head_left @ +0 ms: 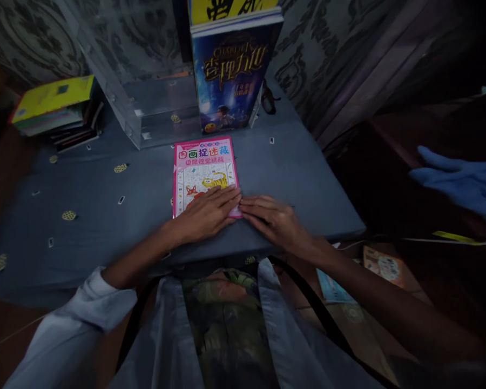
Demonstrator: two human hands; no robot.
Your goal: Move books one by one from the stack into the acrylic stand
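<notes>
A pink-bordered picture book (204, 162) with a cartoon tiger and fox on its cover lies flat on the cloth-covered table (146, 178). My left hand (210, 212) rests on the lower part of the cover, palm down and fingers stretched out toward the right. At the book's lower right edge is my right hand (273, 219). Its fingers are held together, and the fingertips and thumb come together at that edge, close to my left fingertips. The book's lower corner is partly hidden under both hands.
A clear plastic rack (132, 116) stands behind, with an upright dark blue book (230, 75) at its right. Sunglasses (269, 100) lie beside it. Stacked books (56, 108) sit at back left. A blue glove (461, 178) lies far right; books (383, 265) lie below the table.
</notes>
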